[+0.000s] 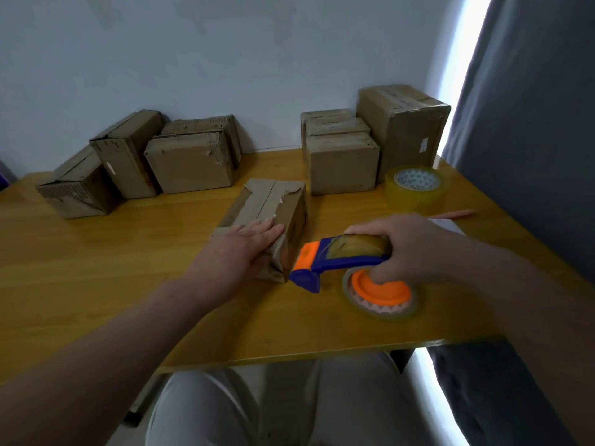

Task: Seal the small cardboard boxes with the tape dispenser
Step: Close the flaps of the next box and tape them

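A small cardboard box (270, 204) lies in the middle of the wooden table (96, 284), its top flaps closed with a torn seam. My left hand (244, 249) rests flat on the box's near end, fingers spread. My right hand (405, 249) grips a blue and orange tape dispenser (325, 259), held sideways just right of the box. The dispenser's orange blade end touches the box's near right corner, and its tape roll with an orange hub (380, 294) hangs low over the table.
Several cardboard boxes (190, 162) stand along the wall at back left, and more boxes (341, 165) at back right. A spare roll of clear tape (415, 185) sits at the right, with a pencil (454, 214) and paper nearby. A curtain (531, 123) hangs at the right.
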A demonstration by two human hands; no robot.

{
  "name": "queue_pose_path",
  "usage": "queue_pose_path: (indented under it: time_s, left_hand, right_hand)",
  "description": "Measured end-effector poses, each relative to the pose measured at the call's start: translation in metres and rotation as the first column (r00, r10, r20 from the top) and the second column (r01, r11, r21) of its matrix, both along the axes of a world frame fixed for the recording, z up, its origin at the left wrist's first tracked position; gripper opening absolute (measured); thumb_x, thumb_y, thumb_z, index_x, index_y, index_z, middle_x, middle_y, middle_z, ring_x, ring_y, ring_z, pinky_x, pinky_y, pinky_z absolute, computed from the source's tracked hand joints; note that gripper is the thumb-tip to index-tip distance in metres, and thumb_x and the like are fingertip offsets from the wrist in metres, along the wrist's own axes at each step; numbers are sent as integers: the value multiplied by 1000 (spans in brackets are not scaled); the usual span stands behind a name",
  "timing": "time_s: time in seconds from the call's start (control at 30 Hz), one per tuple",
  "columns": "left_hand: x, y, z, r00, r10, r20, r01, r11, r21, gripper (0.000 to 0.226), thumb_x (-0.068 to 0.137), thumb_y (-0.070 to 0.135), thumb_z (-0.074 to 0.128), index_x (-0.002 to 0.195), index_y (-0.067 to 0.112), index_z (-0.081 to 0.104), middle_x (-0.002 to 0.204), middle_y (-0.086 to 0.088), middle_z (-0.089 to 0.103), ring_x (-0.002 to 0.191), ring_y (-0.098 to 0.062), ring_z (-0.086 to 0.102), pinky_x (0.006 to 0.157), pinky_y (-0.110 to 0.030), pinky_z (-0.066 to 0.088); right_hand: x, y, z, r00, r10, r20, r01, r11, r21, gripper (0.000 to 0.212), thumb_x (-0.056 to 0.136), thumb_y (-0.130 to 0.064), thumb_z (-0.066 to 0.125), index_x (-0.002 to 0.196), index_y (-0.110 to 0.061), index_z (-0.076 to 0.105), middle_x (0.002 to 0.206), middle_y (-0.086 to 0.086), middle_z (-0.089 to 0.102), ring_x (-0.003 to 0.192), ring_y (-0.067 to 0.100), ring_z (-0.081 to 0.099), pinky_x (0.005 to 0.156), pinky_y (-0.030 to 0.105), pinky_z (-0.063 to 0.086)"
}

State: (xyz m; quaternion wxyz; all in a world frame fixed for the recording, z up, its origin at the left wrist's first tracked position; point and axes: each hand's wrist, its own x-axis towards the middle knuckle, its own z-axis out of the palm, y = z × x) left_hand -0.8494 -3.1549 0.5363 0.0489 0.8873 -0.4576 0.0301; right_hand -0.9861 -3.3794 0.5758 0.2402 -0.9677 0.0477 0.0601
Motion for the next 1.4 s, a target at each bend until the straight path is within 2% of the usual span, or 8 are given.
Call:
queue_pose_path:
  time_s: [0.17,0.47,0.57,0.8,0.97,1.1,1.27,1.4]
  left_hand:
    - [1,0,-2,1000,-1,-2,1,1000,-9,60,99,21,41,148,36,8,158,10,10,144,-10,11,113,-23,7]
    - [-2,-1,-2,1000,15,11,-15,1000,-7,60,100,22,40,148,36,7,158,10,8,144,-9,10,113,-23,9]
    - [-3,-2,-1,1000,21,16,-21,1000,5,59,100,23,40,149,36,8,158,10,8,144,-9,10,114,-25,10]
    - [-3,3,4,1000,-15,-9,15,1000,5,59,100,20,40,149,33,10,158,11,7,144,-9,9,114,-25,11]
    - [2,12,6,998,-42,-40,38,994,-105,54,97,15,50,145,29,32,153,10,28,139,-10,29,111,-23,20]
    - [-3,13,12,999,-31,16,33,977,-211,32,95,17,52,126,18,60,129,-4,60,116,-23,57,97,-38,47]
    - [8,7,47,993,109,41,-97,969,-229,27,96,20,49,120,24,62,117,3,62,107,-17,57,86,-28,46]
    - [20,9,86,992,110,69,-87,957,-276,23,96,21,52,113,20,67,108,2,67,98,-16,60,79,-26,44]
  right_hand:
    - [22,11,-1,998,-17,-59,17,1000,6,72,75,-23,75,139,-32,44,90,-8,57,74,8,59,59,20,48]
    - [31,8,1,976,-68,-206,101,983,154,67,74,-18,73,136,-28,49,108,-5,55,97,13,55,79,28,50]
    - [35,11,-2,976,-65,-209,89,990,109,64,76,-22,72,136,-25,51,129,-2,48,116,17,44,87,30,41]
    - [27,8,4,967,-131,-221,123,991,-50,66,79,-33,72,139,-24,46,137,1,45,113,15,42,83,26,39]
    - [21,-6,5,926,-374,53,377,920,-102,86,77,-58,67,147,-21,33,142,10,42,125,26,44,97,38,43]
    - [27,-1,-8,893,-383,235,423,893,-153,65,96,-37,51,152,-23,19,137,16,44,118,27,48,90,38,43]
    - [33,13,-28,923,-346,172,385,858,-340,64,95,-26,52,150,-28,19,133,8,45,118,25,49,94,43,48]
    - [35,18,-36,954,-269,131,299,863,-408,66,90,-28,59,146,-30,26,123,1,55,110,21,54,83,34,51]
